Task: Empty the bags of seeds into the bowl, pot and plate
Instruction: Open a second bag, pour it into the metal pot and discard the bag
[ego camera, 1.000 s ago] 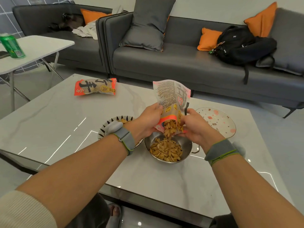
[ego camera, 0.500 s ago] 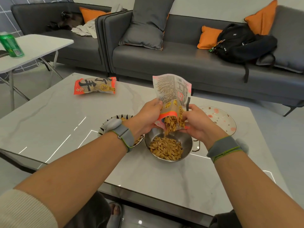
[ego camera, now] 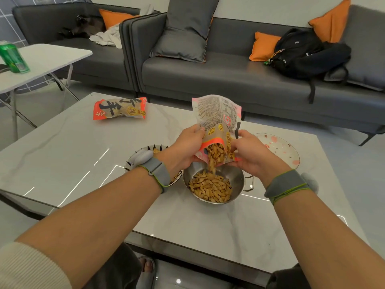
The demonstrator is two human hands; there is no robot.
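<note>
I see a pot [ego camera: 235, 180] of shiny bare metal with a smooth wall. The bag [ego camera: 216, 117] above it looks like thin printed plastic film, a little glossy and creased. The worktop [ego camera: 62, 159] is polished stone-like marble pattern, very glossy, with light reflections. The plate [ego camera: 285, 151] looks like glazed ceramic. Both wristbands [ego camera: 158, 170] are matt grey cloth. The sofa [ego camera: 229, 76] is matt grey fabric.

Left hand [ego camera: 184, 150] and right hand [ego camera: 251, 156] tip seed bag [ego camera: 216, 119] over steel pot [ego camera: 235, 178]
</note>
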